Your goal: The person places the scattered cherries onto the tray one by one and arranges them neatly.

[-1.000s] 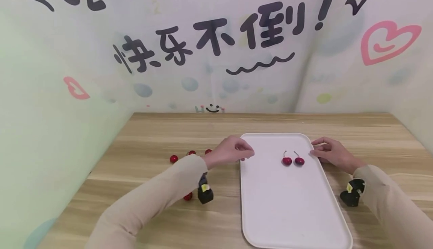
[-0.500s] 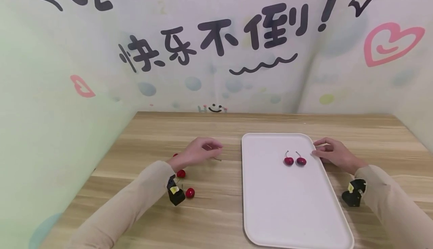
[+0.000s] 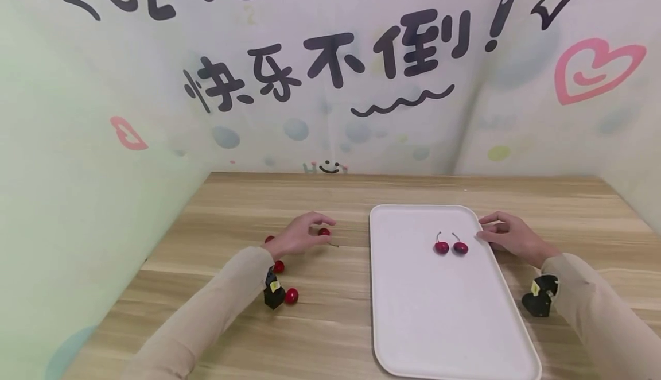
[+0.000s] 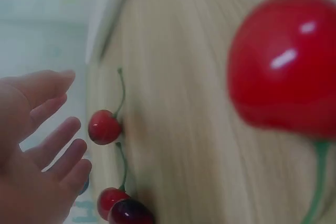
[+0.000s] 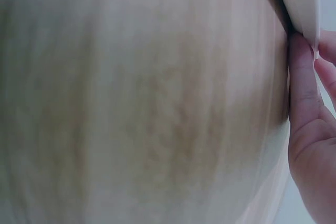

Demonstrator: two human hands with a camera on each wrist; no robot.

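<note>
My left hand (image 3: 299,235) hovers over the left of the table, its thumb and fingers parted around a red cherry (image 3: 323,232) without gripping it. In the left wrist view that cherry (image 4: 104,127) lies just beyond the fingertips, its green stem showing. Two dark red cherries with stems, a left one (image 3: 441,248) and a right one (image 3: 461,248), lie on the white tray (image 3: 449,322). At the tray's right edge my right hand (image 3: 516,237) pinches the rim; in the right wrist view the thumb (image 5: 303,85) lies against the rim's outer side, with fingers across it.
More cherries lie around the left forearm: one by the wrist (image 3: 279,267), one nearer the front (image 3: 291,295), and one partly hidden behind the hand (image 3: 269,239). The wooden table (image 3: 320,340) meets a printed wall cloth (image 3: 330,127) at the back.
My left hand has moved left from the tray's left edge to the loose cherries, and its fingers have spread. The right hand stays at the tray rim.
</note>
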